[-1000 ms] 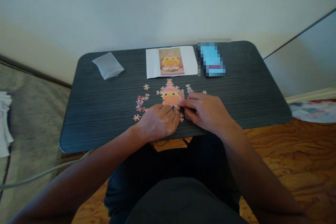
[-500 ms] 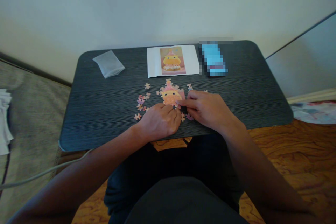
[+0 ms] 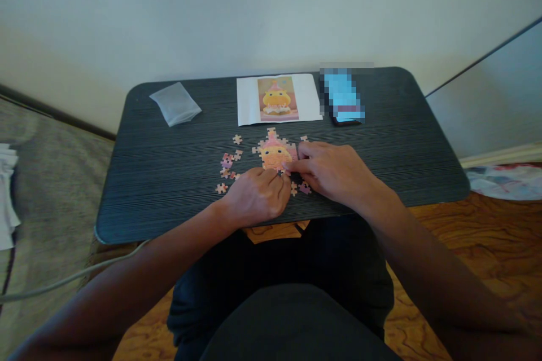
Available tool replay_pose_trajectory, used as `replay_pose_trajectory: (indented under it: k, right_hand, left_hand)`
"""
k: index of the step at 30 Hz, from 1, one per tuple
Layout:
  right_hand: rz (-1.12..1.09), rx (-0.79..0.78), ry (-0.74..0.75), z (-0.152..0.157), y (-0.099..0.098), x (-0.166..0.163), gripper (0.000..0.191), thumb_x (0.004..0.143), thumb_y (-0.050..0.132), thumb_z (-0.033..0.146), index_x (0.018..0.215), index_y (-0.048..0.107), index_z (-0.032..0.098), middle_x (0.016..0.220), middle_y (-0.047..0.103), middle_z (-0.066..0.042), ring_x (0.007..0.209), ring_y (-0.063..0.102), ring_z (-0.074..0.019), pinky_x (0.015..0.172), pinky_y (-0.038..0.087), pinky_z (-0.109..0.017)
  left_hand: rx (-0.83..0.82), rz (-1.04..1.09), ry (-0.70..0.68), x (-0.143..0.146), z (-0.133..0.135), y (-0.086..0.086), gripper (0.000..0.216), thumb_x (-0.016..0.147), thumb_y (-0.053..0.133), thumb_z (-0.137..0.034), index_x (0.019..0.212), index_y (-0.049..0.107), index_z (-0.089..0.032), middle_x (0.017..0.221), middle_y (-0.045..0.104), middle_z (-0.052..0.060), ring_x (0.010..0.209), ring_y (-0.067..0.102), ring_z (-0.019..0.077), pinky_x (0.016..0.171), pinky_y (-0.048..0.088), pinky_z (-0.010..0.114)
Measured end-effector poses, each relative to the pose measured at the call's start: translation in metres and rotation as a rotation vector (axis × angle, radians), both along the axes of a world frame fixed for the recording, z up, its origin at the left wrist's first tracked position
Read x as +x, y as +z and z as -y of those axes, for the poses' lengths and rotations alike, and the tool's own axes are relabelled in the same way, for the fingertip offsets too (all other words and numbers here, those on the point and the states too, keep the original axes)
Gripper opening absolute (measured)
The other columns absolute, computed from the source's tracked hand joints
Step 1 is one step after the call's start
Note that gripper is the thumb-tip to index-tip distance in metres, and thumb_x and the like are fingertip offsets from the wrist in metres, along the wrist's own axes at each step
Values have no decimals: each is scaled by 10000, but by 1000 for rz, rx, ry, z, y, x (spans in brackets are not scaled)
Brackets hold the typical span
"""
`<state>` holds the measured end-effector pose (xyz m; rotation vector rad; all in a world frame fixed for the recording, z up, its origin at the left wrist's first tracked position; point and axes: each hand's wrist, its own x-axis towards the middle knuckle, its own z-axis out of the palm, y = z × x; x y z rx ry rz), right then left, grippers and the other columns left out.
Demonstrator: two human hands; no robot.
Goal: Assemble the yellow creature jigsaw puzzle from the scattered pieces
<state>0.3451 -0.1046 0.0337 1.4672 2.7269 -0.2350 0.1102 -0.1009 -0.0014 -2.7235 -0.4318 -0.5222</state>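
A partly joined jigsaw [image 3: 274,153] of a yellow figure with a pink hat lies in the middle of the dark table [image 3: 161,180]. My left hand [image 3: 258,196] rests curled at the jigsaw's near edge, fingertips touching it. My right hand [image 3: 332,172] lies to the right, its fingers pressed together on a small piece at the jigsaw's lower right corner. Several loose pieces [image 3: 227,162] lie to the left, and others [image 3: 304,187] sit under my right hand.
A white sheet with the printed picture [image 3: 277,98] lies behind the jigsaw. A blurred blue phone [image 3: 342,96] is to its right, and a clear plastic bag [image 3: 175,103] at the back left. A grey cable [image 3: 63,282] runs along the floor at left.
My right hand has slid a little to the left, toward the jigsaw's right edge. My left hand has hardly moved.
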Motion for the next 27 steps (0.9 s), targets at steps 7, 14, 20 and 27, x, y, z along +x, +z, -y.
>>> replay_pose_trajectory:
  k: [7, 14, 20, 27]
  right_hand:
    - [-26, 15, 2, 1, -4, 0, 303, 1097, 596, 256, 1257, 844, 321, 1150, 737, -70, 1068, 699, -257, 632, 252, -364]
    - [-41, 5, 5, 1, -4, 0, 221, 1072, 644, 250, 1161, 842, 294, 1147, 740, -69, 1053, 684, -245, 634, 244, -357]
    - [-51, -3, -7, 0, -6, 0, 232, 1072, 637, 242, 1137, 850, 304, 1126, 747, -65, 1036, 679, -239, 628, 250, -362]
    - [-56, -1, -13, 1, -5, -3, 256, 1079, 618, 241, 1211, 833, 281, 1180, 763, -76, 1052, 703, -246, 639, 314, -353]
  left_hand:
    - [-12, 23, 10, -1, 0, 0, 258, 1070, 525, -35, 971, 757, -90, 714, 726, 50, 625, 700, 216, 526, 529, 352]
    - [10, 32, 86, 16, 11, 5, 291, 997, 538, 7, 848, 762, -106, 660, 690, 53, 580, 687, 233, 485, 492, 362]
    - [23, -1, 76, 20, 18, 16, 265, 999, 558, -7, 881, 782, -86, 681, 717, 68, 580, 682, 224, 489, 480, 351]
    - [-32, 103, 29, -29, 0, 18, 210, 1100, 597, -106, 1027, 793, -88, 725, 756, 28, 623, 681, 190, 537, 516, 353]
